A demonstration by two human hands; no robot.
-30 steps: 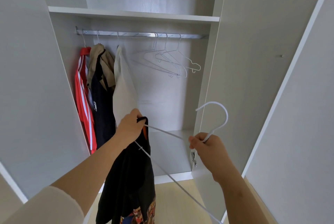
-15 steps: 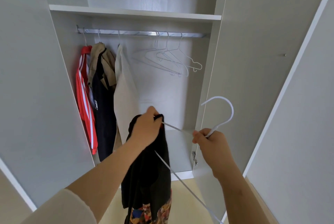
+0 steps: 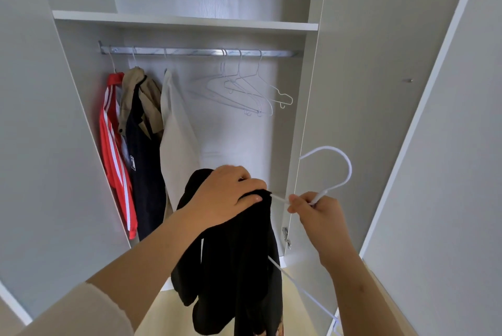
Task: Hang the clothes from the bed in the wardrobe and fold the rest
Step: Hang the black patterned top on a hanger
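I stand before the open wardrobe. My left hand (image 3: 226,194) grips the top of a black garment (image 3: 233,276) and holds it over one arm of a white wire hanger (image 3: 335,170). My right hand (image 3: 316,209) pinches the hanger at its neck, just below the hook, which points up. The hanger's other arm runs down to the lower right past the garment. The garment hangs limp below my left hand, and its lower end is cut off by the frame's bottom edge.
A metal rail (image 3: 201,52) spans the wardrobe under a shelf (image 3: 184,22). On its left hang a red striped jacket (image 3: 115,151), a navy and tan garment (image 3: 144,145) and a cream garment (image 3: 178,140). Several empty hangers (image 3: 244,91) hang at the right. An open door (image 3: 366,91) stands at right.
My left hand has pulled the black garment up and to the right along the hanger arm, closer to my right hand. The right hand and hanger have risen slightly.
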